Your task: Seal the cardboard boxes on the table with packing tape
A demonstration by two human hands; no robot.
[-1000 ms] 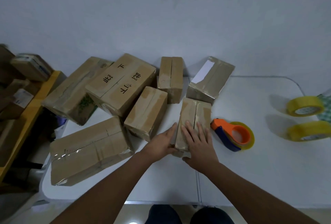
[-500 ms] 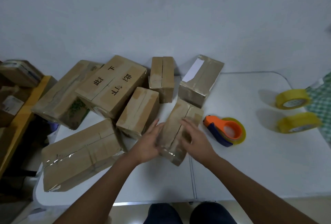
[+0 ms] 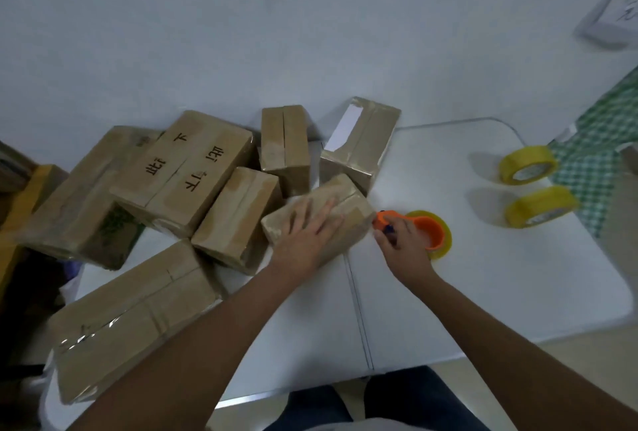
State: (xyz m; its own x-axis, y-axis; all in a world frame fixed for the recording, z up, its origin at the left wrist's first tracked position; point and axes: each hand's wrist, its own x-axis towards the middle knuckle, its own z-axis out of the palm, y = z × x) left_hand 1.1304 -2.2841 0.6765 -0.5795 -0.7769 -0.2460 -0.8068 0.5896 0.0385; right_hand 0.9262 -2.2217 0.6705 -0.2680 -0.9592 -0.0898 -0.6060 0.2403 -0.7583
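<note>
A small cardboard box [image 3: 348,204] lies turned at an angle near the middle of the white table [image 3: 518,275]. My left hand [image 3: 305,235] rests flat on its top with the fingers spread. Just right of the box lies an orange tape dispenser [image 3: 429,230] loaded with a yellow roll. My right hand [image 3: 402,246] curls round the dispenser's handle end, hiding most of the blue handle. Several other cardboard boxes crowd the table's back and left, among them a small one [image 3: 236,220] and a long one [image 3: 138,320].
Two spare yellow tape rolls [image 3: 528,164] [image 3: 540,206] sit at the table's right end beside a green checked cloth [image 3: 600,154]. A box with black printed characters [image 3: 183,172] leans on others at the back left. A wooden shelf [image 3: 13,216] with more boxes stands beyond the left edge.
The small box has been turned from lengthwise to slanting. My left hand moved from its side onto its top. My right hand left the box and took hold of the tape dispenser.
</note>
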